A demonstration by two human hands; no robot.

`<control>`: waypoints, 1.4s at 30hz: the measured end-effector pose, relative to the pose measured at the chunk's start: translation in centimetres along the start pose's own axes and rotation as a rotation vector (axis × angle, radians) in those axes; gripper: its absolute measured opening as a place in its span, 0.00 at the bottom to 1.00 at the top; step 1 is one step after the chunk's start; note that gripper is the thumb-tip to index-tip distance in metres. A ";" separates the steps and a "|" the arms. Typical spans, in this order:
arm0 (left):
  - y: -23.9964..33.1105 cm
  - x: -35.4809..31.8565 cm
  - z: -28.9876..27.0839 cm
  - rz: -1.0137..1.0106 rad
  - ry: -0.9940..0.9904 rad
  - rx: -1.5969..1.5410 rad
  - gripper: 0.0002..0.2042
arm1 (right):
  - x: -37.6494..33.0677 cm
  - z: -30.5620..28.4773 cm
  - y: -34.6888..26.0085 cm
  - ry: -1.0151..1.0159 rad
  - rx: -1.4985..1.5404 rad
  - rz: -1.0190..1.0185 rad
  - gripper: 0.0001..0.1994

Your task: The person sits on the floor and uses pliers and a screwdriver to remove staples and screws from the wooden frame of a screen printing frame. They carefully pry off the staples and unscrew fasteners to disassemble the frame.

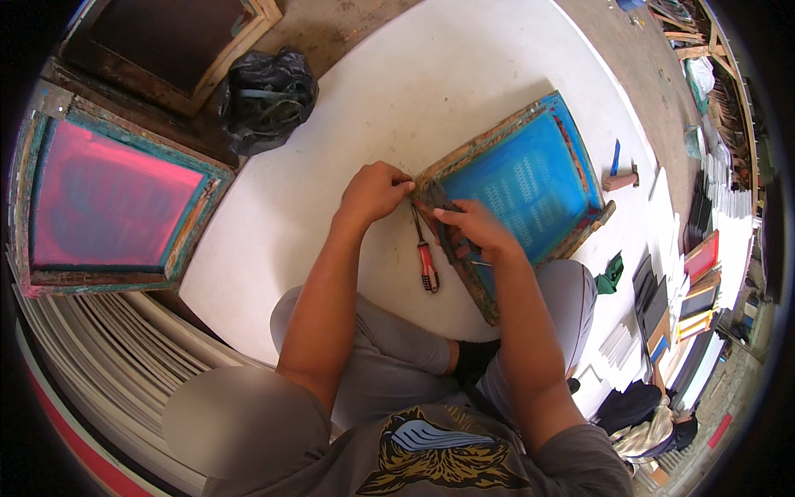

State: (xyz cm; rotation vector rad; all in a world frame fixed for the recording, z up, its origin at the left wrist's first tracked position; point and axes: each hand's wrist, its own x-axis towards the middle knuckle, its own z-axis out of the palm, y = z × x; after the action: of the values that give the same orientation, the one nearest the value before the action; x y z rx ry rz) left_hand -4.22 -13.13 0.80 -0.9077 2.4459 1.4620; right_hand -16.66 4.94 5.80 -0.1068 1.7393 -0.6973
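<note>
A wooden screen-printing frame (498, 132) with blue mesh (517, 195) lies tilted in front of my crossed legs, its near corner between my hands. My left hand (374, 195) is closed in a pinch at that corner; what its fingertips hold is too small to make out. My right hand (483, 230) grips the frame's near side bar, thumb on top and other fingers mostly hidden. A short thin metal piece shows just below that hand. On the white surface (377, 99) beside the bar lies a screwdriver (427, 267) with a red and black handle.
At the left stands another frame with pink mesh (116, 199), near a black plastic bag (269, 95). A hammer (621, 179) and a green cloth (610, 273) lie to the right. Stacked panels (124, 340) fill the lower left. Another person (650, 422) is at the lower right.
</note>
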 end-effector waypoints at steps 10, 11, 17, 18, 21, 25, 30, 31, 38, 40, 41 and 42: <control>0.5 -0.2 -0.2 -0.019 0.007 -0.026 0.13 | 2.5 -5.2 -1.8 -0.323 -0.340 0.003 0.14; 0.6 -0.2 -0.3 -0.024 0.006 -0.026 0.14 | 2.6 -5.3 -1.9 -0.331 -0.336 0.017 0.13; 0.5 -0.1 -0.2 -0.035 0.008 -0.022 0.13 | 2.9 -5.7 -2.6 -0.389 -0.381 0.034 0.13; 0.4 0.0 -0.1 -0.033 0.008 -0.018 0.13 | 3.2 -6.0 -2.5 -0.413 -0.355 0.044 0.13; 0.4 0.0 -0.1 -0.043 0.005 -0.017 0.13 | 3.7 -6.9 -3.0 -0.491 -0.298 0.082 0.15; 0.4 0.2 -0.1 -0.063 -0.005 -0.004 0.12 | 5.0 -7.8 -4.2 -0.596 -0.291 0.155 0.19; 0.4 0.2 -0.1 -0.086 -0.004 -0.025 0.13 | 4.8 -7.9 -5.7 -0.524 -0.440 0.166 0.17; 0.3 0.3 -0.1 -0.088 -0.002 -0.025 0.13 | 4.7 -7.8 -5.8 -0.491 -0.484 0.147 0.16; 0.4 0.3 -0.1 -0.086 -0.005 -0.030 0.14 | 4.3 -5.9 -2.8 -0.332 -0.565 -0.089 0.06; 0.5 0.2 -0.1 -0.065 0.007 -0.017 0.15 | 3.5 -5.1 -2.7 -0.255 -0.635 -0.144 0.06; 0.4 0.3 -0.1 -0.068 0.009 -0.011 0.15 | 3.4 -4.7 -2.3 -0.171 -0.733 -0.216 0.06; 0.3 0.4 0.1 -0.071 0.012 -0.004 0.15 | 3.4 -4.2 -1.6 -0.086 -0.829 -0.288 0.07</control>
State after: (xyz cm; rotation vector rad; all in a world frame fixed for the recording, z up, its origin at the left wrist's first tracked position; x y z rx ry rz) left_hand -4.71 -13.10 0.80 -0.9959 2.3936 1.4424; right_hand -22.00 3.86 4.17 -0.9532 1.8463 -0.1248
